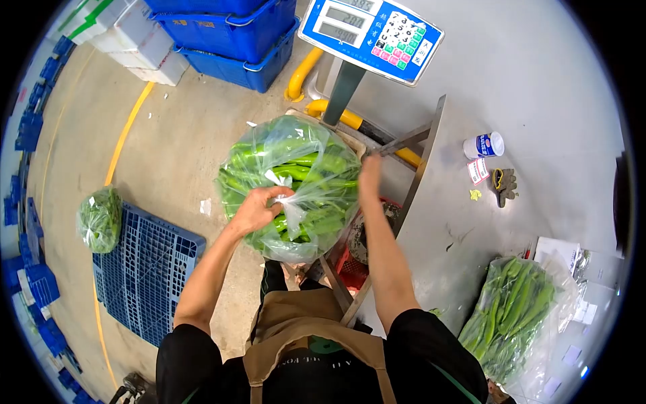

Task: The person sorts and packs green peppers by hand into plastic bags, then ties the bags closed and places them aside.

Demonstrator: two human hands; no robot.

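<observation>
Left hand (254, 212): fingers (279, 192) pinch pepper bag (315, 180) by gathered top. Bag below scale display (370, 34), beside counter (501, 225). Right hand (370, 176) blurred at bag's right edge; cannot tell finger state.

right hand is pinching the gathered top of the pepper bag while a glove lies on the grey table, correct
Wrong hand: the head view shows the left hand pinching the gathered top of the pepper bag; the right hand is by its edge. A glove does lie on the grey table.
</observation>
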